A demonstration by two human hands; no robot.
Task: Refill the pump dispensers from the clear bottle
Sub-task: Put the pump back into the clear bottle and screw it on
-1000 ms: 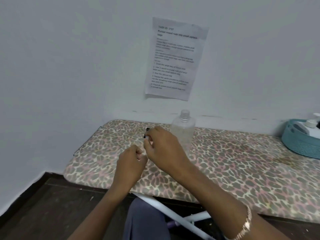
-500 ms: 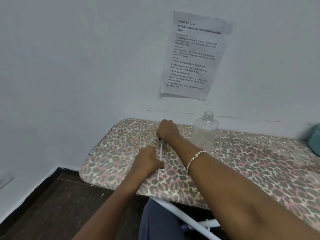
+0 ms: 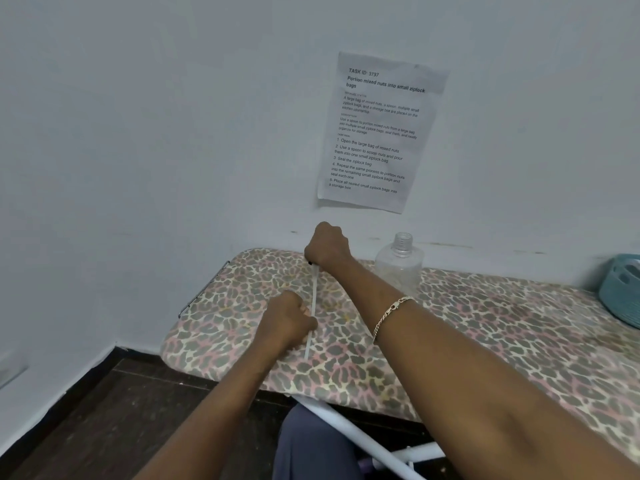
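Note:
A clear bottle [image 3: 398, 268] stands upright and uncapped on the leopard-print board [image 3: 485, 323], close to the wall. My right hand [image 3: 327, 245] is closed in a fist just left of the bottle, gripping the top of a pump head; only a small black bit shows under the fingers. A thin white dip tube [image 3: 314, 289] runs down from that fist to the board. My left hand [image 3: 287, 320] pinches the tube's lower part, with the tube's end sticking out below it.
A teal basket [image 3: 620, 289] sits at the board's far right, cut off by the frame edge. A printed sheet [image 3: 377, 133] is taped to the wall above the bottle. White legs [image 3: 346, 431] of the board cross over the dark floor by my knee.
My hands were close together a second ago; the right hand has moved up and away, and the white tube now stretches between them. The view has swung left, pushing the basket to the edge.

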